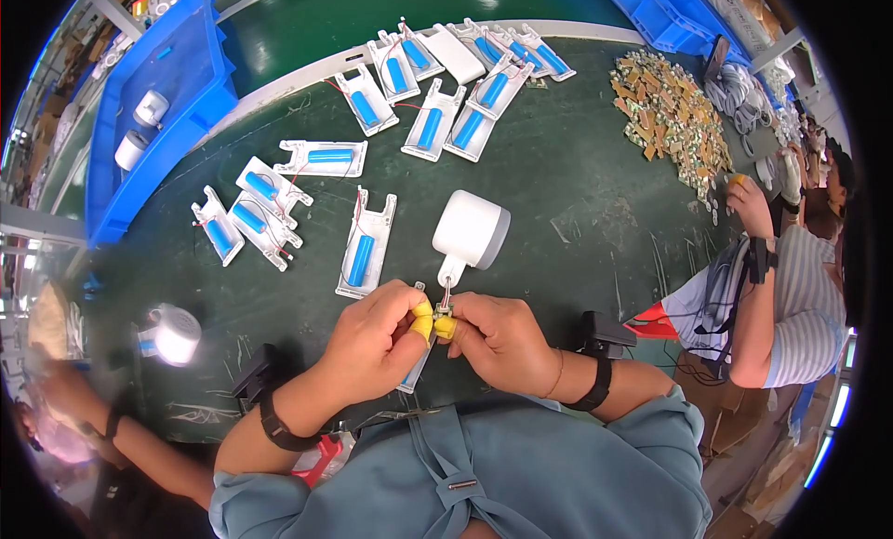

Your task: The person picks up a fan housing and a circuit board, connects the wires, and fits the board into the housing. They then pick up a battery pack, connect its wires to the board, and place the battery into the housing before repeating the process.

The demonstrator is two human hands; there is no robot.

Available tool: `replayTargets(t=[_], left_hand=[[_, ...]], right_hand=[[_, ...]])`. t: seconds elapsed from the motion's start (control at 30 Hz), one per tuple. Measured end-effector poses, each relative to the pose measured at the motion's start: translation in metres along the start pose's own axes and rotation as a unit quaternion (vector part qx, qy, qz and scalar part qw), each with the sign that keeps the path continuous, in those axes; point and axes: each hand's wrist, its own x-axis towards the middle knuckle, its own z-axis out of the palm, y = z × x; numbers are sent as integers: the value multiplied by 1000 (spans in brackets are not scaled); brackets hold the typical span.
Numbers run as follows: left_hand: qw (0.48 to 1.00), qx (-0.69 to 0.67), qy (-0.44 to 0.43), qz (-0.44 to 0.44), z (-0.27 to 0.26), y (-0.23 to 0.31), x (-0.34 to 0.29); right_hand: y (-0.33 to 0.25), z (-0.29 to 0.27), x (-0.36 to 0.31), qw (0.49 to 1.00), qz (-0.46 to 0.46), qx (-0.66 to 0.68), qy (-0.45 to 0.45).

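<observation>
A small circuit board (444, 310) sits between my hands, with thin wires running from it into the neck of a white round lamp head (465, 227) with a grey rim. My right hand (507, 342) pinches the board from its side. On the other side, my left hand (377, 342) has its fingers pressed together close to the board; what they grip is hidden. Yellow covers wrap fingertips on both hands. Beneath them lies a partly hidden white casing (410, 381). Just beyond my left hand rests an open white casing (365, 252) with a blue cylindrical battery.
Several more battery casings (430, 128) lie across the green table (577, 232). A heap of small boards (665, 111) is at the far right, near a co-worker's hand (750, 206). A blue bin (167, 55) stands far left; another white lamp head (177, 334) lies at left.
</observation>
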Motion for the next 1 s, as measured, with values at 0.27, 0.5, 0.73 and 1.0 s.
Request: replayTargets(t=[0.27,0.5,0.73,1.0], left_hand=[[1000,20,-6,7,-4,3,2],[995,1,-97,3,-32,2,11],[992,14,-118,42,-33,7,7],[985,73,-141,61,-29,3,14]], right_hand=[[0,1,2,1000,-10,-16,1],[-3,-5,3,997,-67,-1,-31],[-6,-5,4,995,-31,42,-89],[9,-5,5,996,-55,-25,-65]])
